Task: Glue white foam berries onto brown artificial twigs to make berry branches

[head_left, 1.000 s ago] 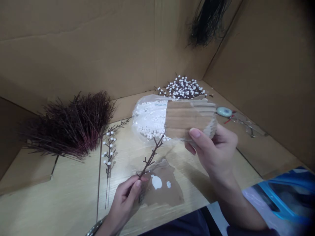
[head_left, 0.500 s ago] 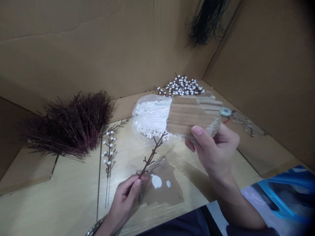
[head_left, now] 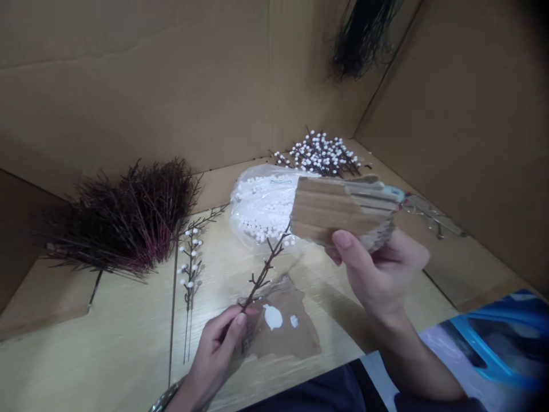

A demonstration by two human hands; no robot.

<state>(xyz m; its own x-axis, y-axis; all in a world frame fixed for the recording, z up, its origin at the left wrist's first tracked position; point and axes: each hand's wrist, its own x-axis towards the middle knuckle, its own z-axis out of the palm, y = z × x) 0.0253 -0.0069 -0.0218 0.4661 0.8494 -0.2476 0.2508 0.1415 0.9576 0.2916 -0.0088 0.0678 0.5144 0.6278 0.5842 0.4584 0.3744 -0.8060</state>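
Observation:
My left hand (head_left: 221, 343) pinches the lower end of a bare brown artificial twig (head_left: 262, 276), which slants up to the right. In my right hand (head_left: 381, 274) is a torn piece of cardboard (head_left: 330, 209), thumb on top; its left edge is by the twig's tip, and I cannot tell whether they touch. Behind it lies a clear plastic bag of small white balls (head_left: 261, 206). Below the twig, a flat cardboard scrap (head_left: 295, 343) bears a large blob of white glue-like paste (head_left: 273, 317) and a smaller one.
Left, a heap of dark twigs (head_left: 128, 217) lies near a twig with white berries (head_left: 189, 269). More berried twigs (head_left: 321, 151) are piled at the back, before cardboard walls (head_left: 171, 80). Eyeglasses (head_left: 433, 214) lie right. A dark stringy bundle (head_left: 364, 40) hangs above.
My right hand has moved slightly right with the cardboard piece, whose far edge has dipped, showing more of the berried pile. My left hand and the twig stay nearly still.

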